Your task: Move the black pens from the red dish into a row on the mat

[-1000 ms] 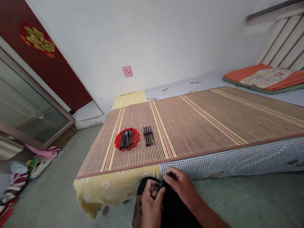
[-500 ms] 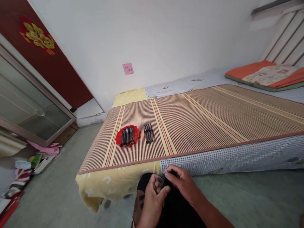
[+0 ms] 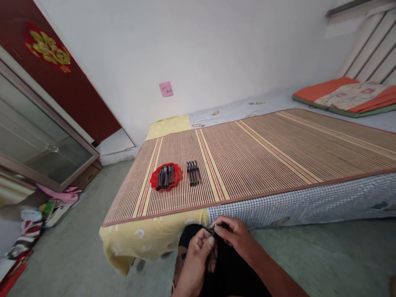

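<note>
Over my lap, at the front edge of the bed, my left hand (image 3: 198,252) is closed with thumb and fingers pinched around a dark pen (image 3: 212,232), mostly hidden by the fingers. My right hand (image 3: 234,236) meets it from the right, its fingertips pinched on the pen's upper end. Beyond my hands, a red scalloped dish (image 3: 152,181) rests on the bed mat, with several dark pens (image 3: 166,176) lying side by side in it. Just right of the dish, several more pens (image 3: 193,173) lie in a neat row on the mat.
A striped bamboo mat (image 3: 262,150) covers much of the bed, over a yellow and checked sheet (image 3: 139,235). Folded orange bedding (image 3: 349,97) lies at the far right. A glass-panelled door (image 3: 40,132) stands at left, with cloths and other items (image 3: 31,222) near the floor.
My left hand has risen slightly and closed up toward my right fingertips, hiding more of the pen. The dish and the row of pens stay as they were.
</note>
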Demonstrator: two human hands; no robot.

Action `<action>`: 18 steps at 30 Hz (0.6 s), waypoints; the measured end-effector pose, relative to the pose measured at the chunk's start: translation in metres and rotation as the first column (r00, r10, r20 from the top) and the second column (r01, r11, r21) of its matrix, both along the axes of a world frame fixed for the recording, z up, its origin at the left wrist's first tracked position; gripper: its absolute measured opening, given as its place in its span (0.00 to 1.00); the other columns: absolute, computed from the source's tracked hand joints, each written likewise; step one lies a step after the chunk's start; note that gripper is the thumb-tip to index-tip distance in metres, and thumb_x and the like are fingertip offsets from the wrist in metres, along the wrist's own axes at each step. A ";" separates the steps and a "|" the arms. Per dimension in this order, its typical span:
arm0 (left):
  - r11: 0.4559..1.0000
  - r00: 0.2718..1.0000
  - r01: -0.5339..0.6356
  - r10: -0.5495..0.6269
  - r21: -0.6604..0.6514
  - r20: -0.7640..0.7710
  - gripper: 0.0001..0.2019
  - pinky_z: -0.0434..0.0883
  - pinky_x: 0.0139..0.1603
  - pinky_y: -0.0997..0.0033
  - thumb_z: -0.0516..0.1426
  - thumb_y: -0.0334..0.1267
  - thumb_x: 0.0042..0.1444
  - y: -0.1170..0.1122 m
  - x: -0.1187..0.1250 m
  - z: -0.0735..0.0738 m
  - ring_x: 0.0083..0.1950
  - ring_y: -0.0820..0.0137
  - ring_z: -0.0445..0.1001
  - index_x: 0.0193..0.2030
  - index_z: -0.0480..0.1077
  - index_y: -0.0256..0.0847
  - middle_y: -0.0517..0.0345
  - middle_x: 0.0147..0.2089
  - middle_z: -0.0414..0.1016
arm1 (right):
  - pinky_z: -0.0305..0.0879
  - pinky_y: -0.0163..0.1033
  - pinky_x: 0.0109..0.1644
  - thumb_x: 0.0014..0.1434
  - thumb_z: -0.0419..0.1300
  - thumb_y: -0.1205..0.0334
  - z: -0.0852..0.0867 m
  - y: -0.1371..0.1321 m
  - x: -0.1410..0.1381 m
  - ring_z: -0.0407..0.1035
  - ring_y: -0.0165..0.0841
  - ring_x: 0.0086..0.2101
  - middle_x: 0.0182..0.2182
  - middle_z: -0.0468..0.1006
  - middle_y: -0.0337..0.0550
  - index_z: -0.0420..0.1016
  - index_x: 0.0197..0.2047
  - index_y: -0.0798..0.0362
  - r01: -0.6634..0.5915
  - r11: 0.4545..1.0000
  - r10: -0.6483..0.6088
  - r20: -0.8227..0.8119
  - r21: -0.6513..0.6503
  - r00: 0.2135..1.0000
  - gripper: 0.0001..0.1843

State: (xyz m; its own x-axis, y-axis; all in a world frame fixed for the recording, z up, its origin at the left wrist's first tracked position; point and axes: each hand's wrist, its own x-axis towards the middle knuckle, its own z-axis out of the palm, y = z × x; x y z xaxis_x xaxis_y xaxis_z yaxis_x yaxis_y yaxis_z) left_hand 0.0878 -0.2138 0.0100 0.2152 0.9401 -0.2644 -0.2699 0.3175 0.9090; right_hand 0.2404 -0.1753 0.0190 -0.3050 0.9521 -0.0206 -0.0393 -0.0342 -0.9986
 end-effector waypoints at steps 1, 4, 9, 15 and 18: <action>0.999 0.999 0.025 -0.024 -0.039 0.037 0.21 0.50 0.15 0.79 0.62 0.55 0.54 -0.001 0.000 0.000 0.17 0.81 0.50 0.31 0.62 0.40 0.68 0.21 0.58 | 0.49 0.33 0.24 0.57 0.61 0.50 0.000 0.000 0.000 0.54 0.26 0.20 0.18 0.61 0.31 0.77 0.33 0.53 -0.008 1.000 0.008 -0.010 -0.012 1.000 0.14; 0.991 0.990 0.059 -0.043 -0.117 0.136 0.22 0.54 0.18 0.78 0.60 0.57 0.54 -0.003 0.002 0.000 0.19 0.80 0.54 0.32 0.65 0.37 0.66 0.22 0.59 | 0.48 0.33 0.24 0.57 0.62 0.49 -0.001 -0.001 -0.001 0.53 0.26 0.20 0.17 0.60 0.31 0.78 0.34 0.53 -0.047 0.998 0.044 -0.058 -0.044 0.997 0.15; 0.999 0.996 -0.013 0.016 -0.046 0.085 0.21 0.47 0.16 0.81 0.66 0.52 0.50 -0.005 0.000 -0.002 0.17 0.82 0.49 0.33 0.61 0.40 0.70 0.22 0.57 | 0.47 0.33 0.24 0.56 0.62 0.48 0.000 -0.004 -0.003 0.53 0.26 0.20 0.18 0.61 0.31 0.78 0.34 0.53 -0.041 0.997 0.035 -0.085 -0.068 0.996 0.16; 0.965 0.973 0.109 -0.055 -0.238 0.226 0.22 0.49 0.17 0.78 0.62 0.56 0.53 -0.009 -0.003 -0.006 0.16 0.81 0.53 0.33 0.66 0.37 0.66 0.19 0.60 | 0.49 0.33 0.26 0.58 0.62 0.48 -0.001 -0.004 0.000 0.53 0.26 0.21 0.19 0.62 0.31 0.78 0.37 0.54 -0.106 0.983 0.079 -0.179 -0.149 0.981 0.16; 0.953 0.956 0.150 -0.072 -0.264 0.283 0.21 0.47 0.17 0.78 0.62 0.54 0.53 -0.009 -0.003 -0.005 0.16 0.81 0.52 0.36 0.67 0.36 0.66 0.19 0.61 | 0.52 0.33 0.26 0.58 0.62 0.47 -0.001 -0.004 0.000 0.55 0.26 0.21 0.19 0.64 0.32 0.78 0.36 0.54 -0.094 0.984 0.066 -0.179 -0.154 0.982 0.17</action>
State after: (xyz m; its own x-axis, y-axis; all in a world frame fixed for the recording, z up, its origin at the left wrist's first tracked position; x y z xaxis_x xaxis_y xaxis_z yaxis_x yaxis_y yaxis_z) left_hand 0.0848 -0.2226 0.0047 0.4127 0.8023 -0.4311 -0.4386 0.5899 0.6779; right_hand 0.2408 -0.1797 0.0179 -0.3927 0.9128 -0.1122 -0.2005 -0.2041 -0.9582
